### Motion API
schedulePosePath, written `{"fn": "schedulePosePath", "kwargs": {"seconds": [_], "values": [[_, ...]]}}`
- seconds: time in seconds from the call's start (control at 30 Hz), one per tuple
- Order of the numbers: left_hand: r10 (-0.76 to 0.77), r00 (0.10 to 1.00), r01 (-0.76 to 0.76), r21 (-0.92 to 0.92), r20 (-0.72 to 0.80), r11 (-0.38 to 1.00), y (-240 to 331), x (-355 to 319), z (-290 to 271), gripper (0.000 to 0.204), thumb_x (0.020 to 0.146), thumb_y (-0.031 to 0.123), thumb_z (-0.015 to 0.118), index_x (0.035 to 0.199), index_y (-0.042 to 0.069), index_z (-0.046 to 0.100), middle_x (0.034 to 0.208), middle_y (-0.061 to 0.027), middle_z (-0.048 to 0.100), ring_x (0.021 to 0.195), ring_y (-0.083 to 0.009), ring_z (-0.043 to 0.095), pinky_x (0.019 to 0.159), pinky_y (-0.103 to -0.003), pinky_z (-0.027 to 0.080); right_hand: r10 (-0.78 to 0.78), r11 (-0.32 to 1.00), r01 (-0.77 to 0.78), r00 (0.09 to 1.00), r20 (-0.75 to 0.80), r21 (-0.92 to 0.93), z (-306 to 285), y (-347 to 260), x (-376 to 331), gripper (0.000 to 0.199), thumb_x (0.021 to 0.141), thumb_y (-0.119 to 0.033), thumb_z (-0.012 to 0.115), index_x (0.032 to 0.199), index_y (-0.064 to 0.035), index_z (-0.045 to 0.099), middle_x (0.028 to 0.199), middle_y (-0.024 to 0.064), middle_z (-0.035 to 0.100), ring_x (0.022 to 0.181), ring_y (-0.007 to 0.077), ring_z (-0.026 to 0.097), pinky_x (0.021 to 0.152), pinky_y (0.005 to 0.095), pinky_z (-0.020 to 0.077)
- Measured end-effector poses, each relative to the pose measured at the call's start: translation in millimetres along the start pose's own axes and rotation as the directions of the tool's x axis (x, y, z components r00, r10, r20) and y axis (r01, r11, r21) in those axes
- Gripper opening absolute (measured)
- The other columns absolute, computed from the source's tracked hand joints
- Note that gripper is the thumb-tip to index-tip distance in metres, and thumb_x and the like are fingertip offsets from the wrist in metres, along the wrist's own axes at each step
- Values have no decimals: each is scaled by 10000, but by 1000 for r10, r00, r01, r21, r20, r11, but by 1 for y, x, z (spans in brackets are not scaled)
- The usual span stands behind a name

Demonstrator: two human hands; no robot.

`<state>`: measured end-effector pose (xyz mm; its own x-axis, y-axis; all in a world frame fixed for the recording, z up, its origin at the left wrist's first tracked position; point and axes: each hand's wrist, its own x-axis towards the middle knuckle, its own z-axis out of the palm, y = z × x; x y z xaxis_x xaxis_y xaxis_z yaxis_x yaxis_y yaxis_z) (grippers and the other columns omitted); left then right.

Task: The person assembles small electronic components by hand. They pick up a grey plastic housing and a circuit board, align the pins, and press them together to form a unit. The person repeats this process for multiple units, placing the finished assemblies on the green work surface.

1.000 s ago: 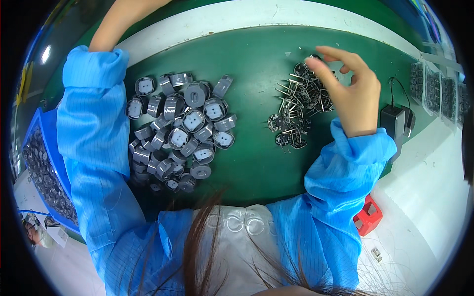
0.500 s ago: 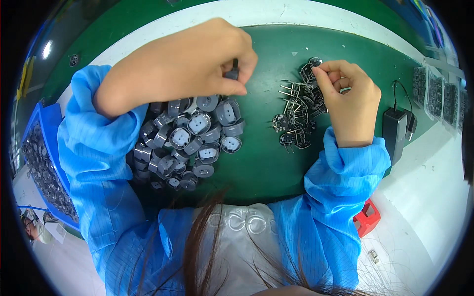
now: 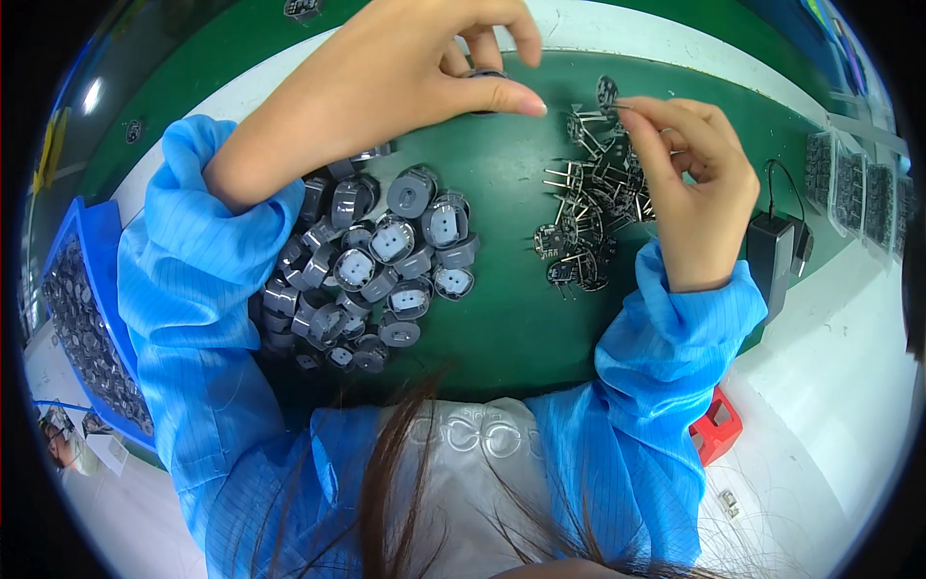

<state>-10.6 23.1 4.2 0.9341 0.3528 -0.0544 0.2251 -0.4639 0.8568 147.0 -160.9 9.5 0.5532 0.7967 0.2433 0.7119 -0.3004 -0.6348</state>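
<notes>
Our left hand (image 3: 424, 63) has shifted farther up the desk (image 3: 511, 333), curled around 1 dark part (image 3: 487, 74); our right hand (image 3: 702, 159) pinches 1 circuit board (image 3: 607, 94).

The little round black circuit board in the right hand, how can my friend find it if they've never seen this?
Start at the big green tabletop and look right to the heap of black circuit boards with metal pins. Above it is the bare right hand, with the small round black board at its fingertips. It's lifted up, while its neighbours lie heaped together.
</notes>
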Motion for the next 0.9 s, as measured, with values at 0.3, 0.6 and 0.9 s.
{"fn": "schedulePosePath", "kwargs": {"seconds": [0.3, 0.6, 0.9], "values": [[32, 998, -15, -334, 47, 942, 0, -6, 11, 330, 862, 46, 785, 1165, -47, 691, 978, -61, 723, 870, -103, 685, 696, -215, 539, -308, 930, 295, 951, 29, 218, 6, -16, -4, 202, 893, 115, 657, 1070, 49, 728, 954, 127, 735, 855, 179, 727, 765, 265, 580], [-64, 997, 76, -445, 40, 892, -2, -7, 15, 308, 883, 13, 749, 1168, -76, 675, 1033, -114, 726, 973, -148, 700, 809, -265, 585, -284, 927, 266, 958, 33, 265, 15, -26, -10, 240, 844, 101, 712, 1071, 30, 737, 1021, 130, 713, 872, 171, 683, 777, 280, 548], [-76, 988, 132, -492, 132, 860, 8, -13, 16, 405, 856, -70, 715, 1239, -47, 583, 1165, -120, 665, 985, -181, 711, 849, -276, 599, 55, 861, -5, 995, -83, 508, 17, -32, -13, 153, 922, 20, 706, 1074, 27, 689, 950, 82, 725, 880, 132, 690, 808, 236, 528]]}}
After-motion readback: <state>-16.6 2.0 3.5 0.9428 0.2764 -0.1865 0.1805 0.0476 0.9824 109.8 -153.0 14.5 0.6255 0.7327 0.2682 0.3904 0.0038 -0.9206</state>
